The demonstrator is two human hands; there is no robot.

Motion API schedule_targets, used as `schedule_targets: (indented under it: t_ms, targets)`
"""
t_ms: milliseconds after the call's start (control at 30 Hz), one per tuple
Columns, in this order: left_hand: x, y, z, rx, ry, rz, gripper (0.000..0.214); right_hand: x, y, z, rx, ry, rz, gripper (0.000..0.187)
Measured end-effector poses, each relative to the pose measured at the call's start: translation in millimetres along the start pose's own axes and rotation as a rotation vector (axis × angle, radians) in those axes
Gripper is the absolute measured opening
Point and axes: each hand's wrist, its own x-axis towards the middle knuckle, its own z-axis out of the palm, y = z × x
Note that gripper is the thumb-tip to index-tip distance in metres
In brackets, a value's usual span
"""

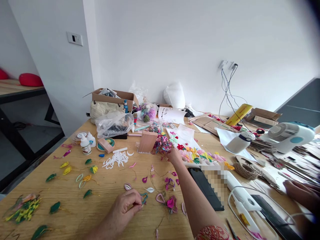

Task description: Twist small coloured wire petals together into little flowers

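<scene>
My left hand (126, 206) rests low on the wooden table (105, 186), fingers pinched together on a small teal quilled paper shape (144, 198). My right hand (173, 155) is stretched far forward with its fingers curled at a heap of pink and multicoloured quilled pieces (162, 142). I cannot make out what the right hand holds. Loose pink petals (170, 202) and teardrop coils lie between the two hands.
Green and yellow paper leaves (66, 170) dot the left. Glue bottles (85, 145), white paper strips (115, 159), a wooden block (147, 142), a plastic bag (113, 124), a black phone (205, 187), a white fan (288, 134). Another person's hand (301, 194) is at the right.
</scene>
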Motion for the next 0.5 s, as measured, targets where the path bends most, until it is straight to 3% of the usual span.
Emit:
schedule_targets:
  t_ms: [267,500]
  targets:
    - [-1.8,1.5,0.3,0.012,0.003,-0.002,0.016,-9.1,-1.8,-9.3,-0.037,-0.109,0.032,0.025]
    - [-2.9,-3.5,0.8,0.036,-0.003,0.004,0.015,-16.8,-3.4,-11.1,-0.068,-0.134,-0.055,0.024]
